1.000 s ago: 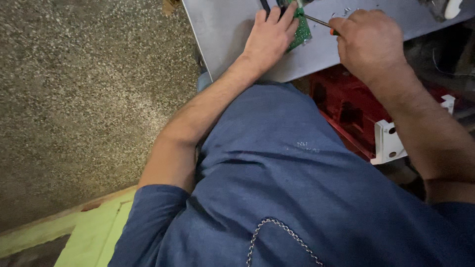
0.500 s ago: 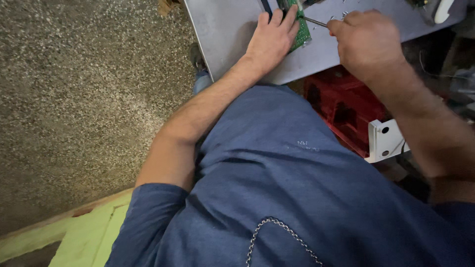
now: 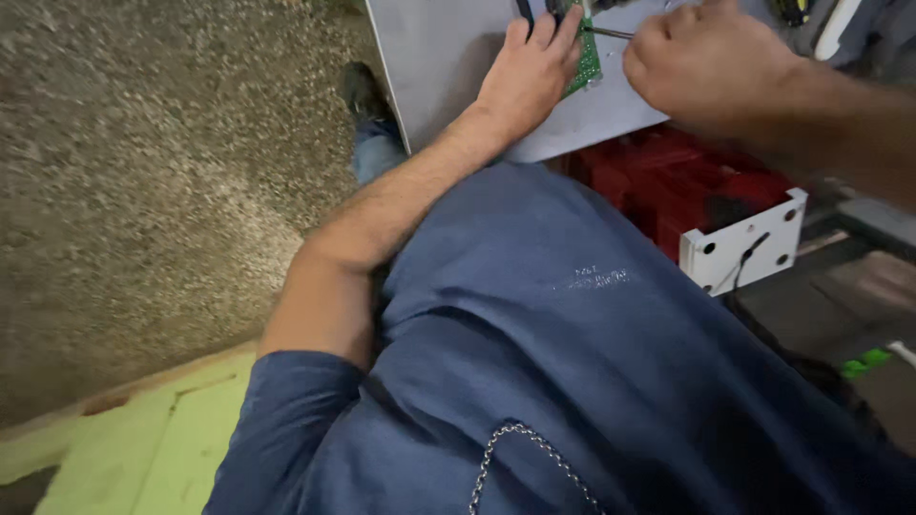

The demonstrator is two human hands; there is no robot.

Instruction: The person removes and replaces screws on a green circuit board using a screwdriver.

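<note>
The grey tabletop (image 3: 448,57) occupies the upper centre of the frame, above a red case (image 3: 668,181). The left hand (image 3: 530,72) lies flat, fingers extended, pressing the green circuit board (image 3: 587,62) onto it. The right hand (image 3: 706,62), upper right, is closed around a thin metal tool (image 3: 606,32), probably a probe or screwdriver, whose tip is at the board.

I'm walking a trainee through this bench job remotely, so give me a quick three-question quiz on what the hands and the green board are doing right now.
1. True or false: the left hand lies flat on the green circuit board.
2. What does the right hand grip? A) a thin metal tool B) a paintbrush C) a cup
3. What red thing sits below the grey table edge?

Key
1. True: its fingers press the board onto the table.
2. A: the tool's tip points at the board; its kind is too small to tell.
3. A red case, with a white bracket at its corner.
</note>
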